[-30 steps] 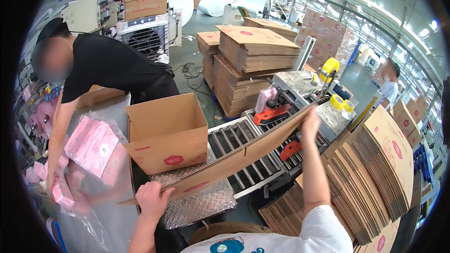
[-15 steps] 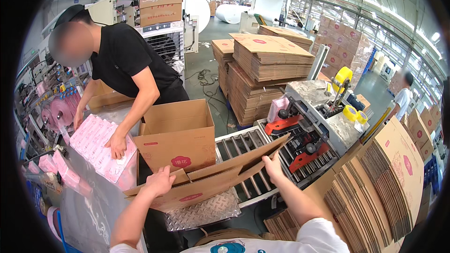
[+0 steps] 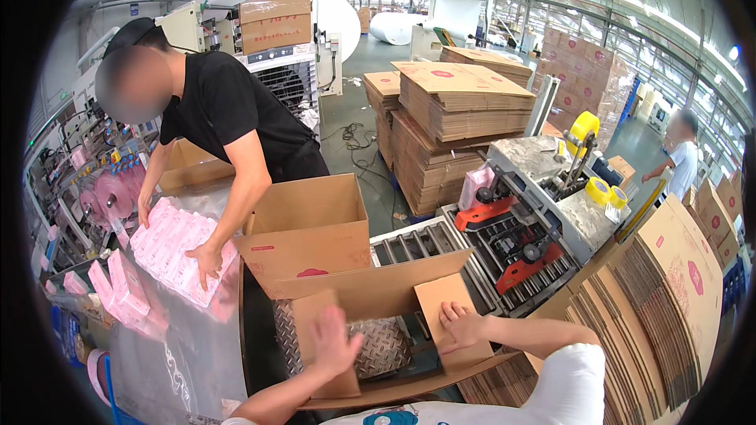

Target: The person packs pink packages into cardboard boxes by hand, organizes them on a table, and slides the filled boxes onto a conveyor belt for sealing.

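Observation:
A brown cardboard box [image 3: 370,287] stands opened up in front of me on a metal tread plate [image 3: 378,342]. My left hand [image 3: 332,338], fingers spread and blurred, presses on the box's left inner flap [image 3: 315,315]. Flat on the right inner flap [image 3: 445,295] lies my right hand [image 3: 463,324]. Neither hand grips anything.
A second open box [image 3: 307,228] stands behind mine on the roller conveyor [image 3: 417,240]. A person in black leans over pink packs [image 3: 169,248] at left. A red taping machine [image 3: 516,244] is at right, flat cartons [image 3: 669,299] stacked beside it, pallets [image 3: 457,102] behind.
The flat carton I held up has been opened into a box and lowered. My hands moved from its outer edges onto its inner flaps. The person in black has bent further over the pink packs.

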Demonstrator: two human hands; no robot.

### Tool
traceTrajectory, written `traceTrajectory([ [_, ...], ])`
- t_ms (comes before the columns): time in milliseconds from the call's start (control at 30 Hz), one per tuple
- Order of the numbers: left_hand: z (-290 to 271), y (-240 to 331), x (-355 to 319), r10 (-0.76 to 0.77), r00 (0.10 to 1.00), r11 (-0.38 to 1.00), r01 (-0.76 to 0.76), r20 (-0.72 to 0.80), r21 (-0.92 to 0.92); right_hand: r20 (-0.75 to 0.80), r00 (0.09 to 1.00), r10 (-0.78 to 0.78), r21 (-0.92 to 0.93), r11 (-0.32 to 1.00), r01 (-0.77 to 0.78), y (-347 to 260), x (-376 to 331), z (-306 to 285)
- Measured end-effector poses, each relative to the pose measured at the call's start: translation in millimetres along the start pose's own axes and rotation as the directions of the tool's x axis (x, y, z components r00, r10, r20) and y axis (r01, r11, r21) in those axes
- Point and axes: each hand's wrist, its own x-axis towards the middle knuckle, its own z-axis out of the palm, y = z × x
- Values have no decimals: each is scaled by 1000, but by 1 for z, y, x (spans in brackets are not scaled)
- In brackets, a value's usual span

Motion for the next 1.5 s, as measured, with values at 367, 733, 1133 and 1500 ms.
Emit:
traceTrajectory([
  [367, -71, 59, 124, 298, 912, 895, -369, -280, -249, 185, 864, -469, 445, 823, 352, 26, -10, -33],
  [733, -35, 8, 54, 274, 944, 868, -324, 183, 376, -180, 254, 950, 807, -5, 591, 25, 72, 60],
  [1133, -37, -235, -48, -297, 952, 934, 275, -70, -226, 352, 792, 498, 894, -431, -126, -14, 191, 187],
  [1500, -23, -97, -62, -372, 746, -340, 444, 552, -829, -569, 800, -192, 810, 36, 585, -18, 23, -99],
])
